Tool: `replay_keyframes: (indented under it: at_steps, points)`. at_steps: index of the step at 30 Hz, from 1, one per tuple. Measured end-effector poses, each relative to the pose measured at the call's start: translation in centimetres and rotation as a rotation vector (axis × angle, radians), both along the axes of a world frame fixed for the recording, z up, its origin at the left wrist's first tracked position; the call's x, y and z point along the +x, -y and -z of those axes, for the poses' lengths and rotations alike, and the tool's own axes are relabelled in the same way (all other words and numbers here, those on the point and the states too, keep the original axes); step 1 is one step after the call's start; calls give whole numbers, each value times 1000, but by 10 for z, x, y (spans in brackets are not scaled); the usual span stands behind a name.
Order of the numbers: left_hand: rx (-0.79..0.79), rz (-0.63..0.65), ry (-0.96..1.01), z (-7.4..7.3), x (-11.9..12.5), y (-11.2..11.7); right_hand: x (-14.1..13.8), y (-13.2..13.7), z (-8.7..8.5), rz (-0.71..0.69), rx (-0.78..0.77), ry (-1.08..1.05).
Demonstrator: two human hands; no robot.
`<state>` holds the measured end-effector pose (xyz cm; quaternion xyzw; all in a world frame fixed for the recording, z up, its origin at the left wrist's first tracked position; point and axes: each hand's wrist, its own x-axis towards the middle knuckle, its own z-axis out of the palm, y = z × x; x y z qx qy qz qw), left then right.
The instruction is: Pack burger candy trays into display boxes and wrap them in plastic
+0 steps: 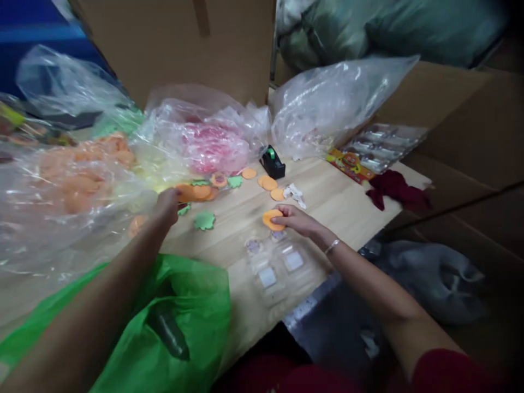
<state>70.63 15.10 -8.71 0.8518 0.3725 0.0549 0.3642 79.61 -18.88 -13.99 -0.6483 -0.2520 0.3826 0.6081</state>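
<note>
My right hand pinches a flat orange disc between thumb and fingers, just above the far end of a clear plastic tray with two pale squares in it. Farther left, my left hand is closed at the edge of another orange disc; its fingertips are partly hidden and blurred. Beside that hand lie a green leaf-shaped piece and a light orange disc. More orange discs rest beyond my right hand, next to a crumpled white piece.
A black tape dispenser stands at the back. Clear bags of orange pieces and pink pieces line the left and back. A green bag covers the front left. Clear blister packaging and a dark red cloth lie right.
</note>
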Motion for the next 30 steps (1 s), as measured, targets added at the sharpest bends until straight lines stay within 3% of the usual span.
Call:
replay_keyframes:
  at_steps: [4, 6, 7, 8, 10, 13, 15, 17, 22, 26, 30]
  points:
    - [-388, 156, 68, -23, -44, 59, -27, 67, -11, 2, -46, 13]
    - [-623, 300, 86, -23, -72, 104, -39, 85, -16, -76, -86, 23]
    - [-650, 418, 66, -19, -85, 128, -44, 89, -18, -127, -101, 39]
    - [-592, 538, 64, -13, -95, 151, -49, 92, -19, -176, -115, 76]
    - [-307, 717, 66, 3, -109, 191, -57, 90, -19, -237, -159, 221]
    - [193, 951, 9, 28, -117, 225, -69, 81, -15, -226, -313, 504]
    - [387, 1116, -78, 38, -118, 230, -77, 75, -10, -182, -477, 646]
    - [447, 1205, -152, 44, -118, 228, -87, 69, -6, -142, -640, 776]
    - [443, 1217, -209, 40, -117, 233, -106, 62, 3, -46, -819, 1092]
    - [415, 1125, -185, 8, -141, 236, -110, 71, 1, 65, -727, 1178]
    - [518, 809, -228, -37, -206, 207, -127, 68, -19, 171, -320, 1002]
